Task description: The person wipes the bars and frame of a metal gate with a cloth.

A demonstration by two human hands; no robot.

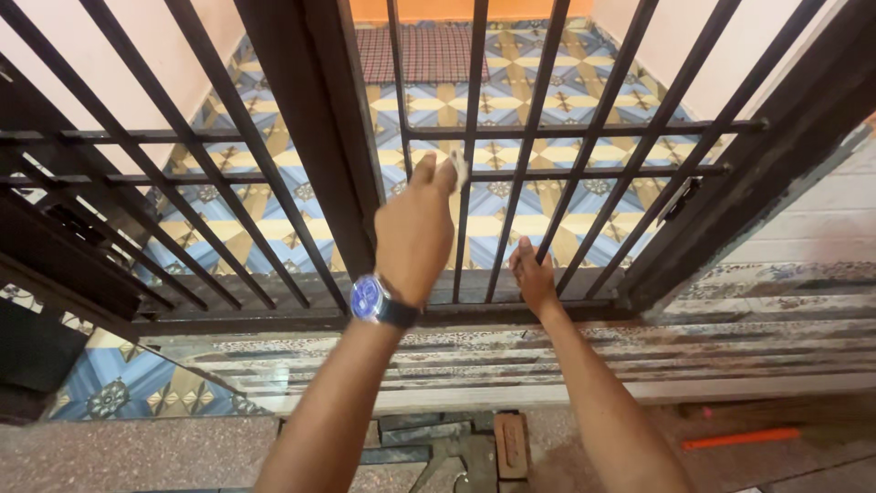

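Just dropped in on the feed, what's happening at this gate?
A person leans over a dark metal gate, seen from above. The left hand, with a blue-faced watch on the wrist, presses a small pale scrap, maybe sandpaper or cloth, against an upright bar by a crossbar. The right hand grips a bar lower down, near the bottom rail. A patterned tile floor shows through the bars. An orange tool lies on the ground at right.

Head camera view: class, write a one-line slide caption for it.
Left hand presses a small pale cloth against a dark metal gate bar while the right hand grips a lower bar.
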